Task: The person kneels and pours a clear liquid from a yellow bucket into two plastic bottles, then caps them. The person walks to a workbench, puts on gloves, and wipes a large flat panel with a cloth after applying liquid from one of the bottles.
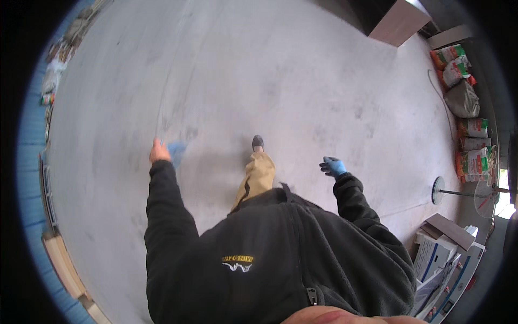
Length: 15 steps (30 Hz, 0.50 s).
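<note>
My left hand (159,152) grips a blurred blue thing (177,153), best held clear of my leg (257,175), my right hand (334,167) hanging loosely open

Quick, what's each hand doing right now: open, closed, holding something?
Left hand: closed, apparently holding a blue item, too blurred to identify.
Right hand: gloved, loosely open, nothing visibly held.
</note>
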Tool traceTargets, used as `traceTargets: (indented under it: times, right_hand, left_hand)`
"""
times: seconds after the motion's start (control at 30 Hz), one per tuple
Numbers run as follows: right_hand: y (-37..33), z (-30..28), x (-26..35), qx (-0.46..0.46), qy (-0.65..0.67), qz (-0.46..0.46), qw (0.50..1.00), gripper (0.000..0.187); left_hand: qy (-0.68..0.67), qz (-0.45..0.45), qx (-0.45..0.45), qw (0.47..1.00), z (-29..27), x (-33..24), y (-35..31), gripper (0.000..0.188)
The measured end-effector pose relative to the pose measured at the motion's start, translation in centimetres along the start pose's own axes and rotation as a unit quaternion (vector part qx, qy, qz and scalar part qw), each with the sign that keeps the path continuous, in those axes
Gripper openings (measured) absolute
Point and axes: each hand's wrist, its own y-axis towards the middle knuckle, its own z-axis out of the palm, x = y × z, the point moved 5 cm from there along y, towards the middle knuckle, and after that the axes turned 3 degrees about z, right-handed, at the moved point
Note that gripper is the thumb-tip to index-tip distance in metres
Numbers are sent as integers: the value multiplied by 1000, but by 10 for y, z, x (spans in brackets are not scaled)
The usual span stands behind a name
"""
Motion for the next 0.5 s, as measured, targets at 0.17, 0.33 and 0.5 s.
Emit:
traceTargets:
  times: [0.17, 0.33, 0.5]
  right_hand:
    - [123, 16, 217, -7, 62, -31, 998, 37]
    - [201, 9, 430, -46, 146, -49, 987, 26]
    - [292, -10, 632, -2, 297, -35, 954, 31]
  left_hand:
    - [80, -43, 31, 995, 52, -82, 170, 22]
    - [-24, -7, 83, 996, 107, -275, 365, 28]
    - [-177, 137, 130, 966, 170, -570, 547, 25]
